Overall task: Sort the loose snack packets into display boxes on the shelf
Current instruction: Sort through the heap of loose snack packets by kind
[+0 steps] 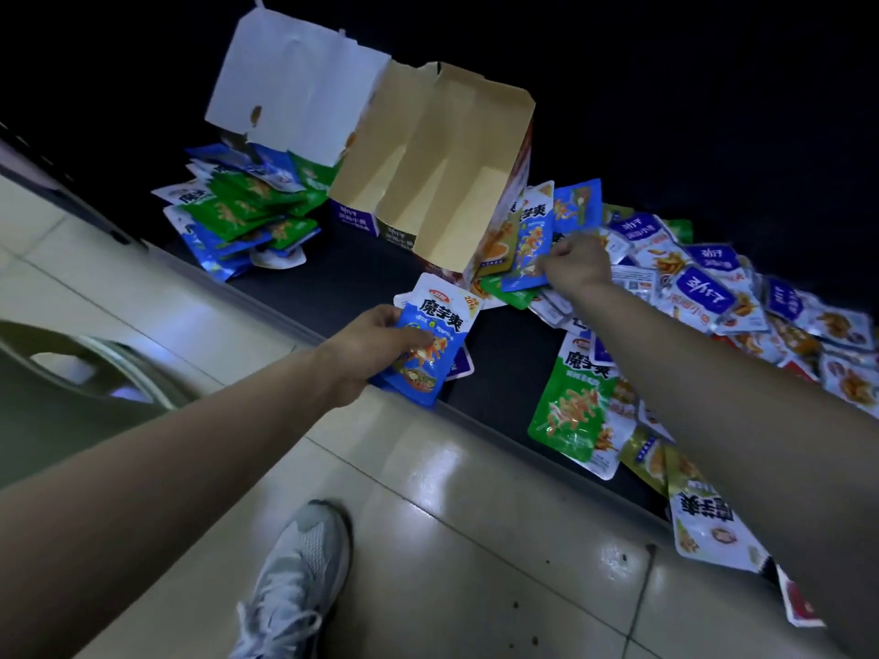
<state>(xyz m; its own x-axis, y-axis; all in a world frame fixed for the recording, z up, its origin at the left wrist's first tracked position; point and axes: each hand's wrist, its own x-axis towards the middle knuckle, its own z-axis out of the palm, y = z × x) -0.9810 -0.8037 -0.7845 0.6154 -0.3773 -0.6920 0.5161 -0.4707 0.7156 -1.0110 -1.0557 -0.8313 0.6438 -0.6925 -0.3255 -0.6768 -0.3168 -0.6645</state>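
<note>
The blue packet (430, 340) gripped by the left hand (376, 344) reads 魔芋爽 in dark characters, with a "20%" badge at its top corner. The second blue packet (535, 235), pinched by the right hand (578, 261), shows 芋爽. The green packet (571, 411) reads 魔芋爽, partly hidden. White script on the purple packets (704, 290) is upside down and unreadable.

The floor (475, 539) is laid with glossy pale beige tiles with thin dark joints, and white patches of glare lie on them. A low shelf (342, 278) with a dark matt top runs across, and the space behind it is in deep shadow. At the left, on the floor, is a grey round container (47, 397)
</note>
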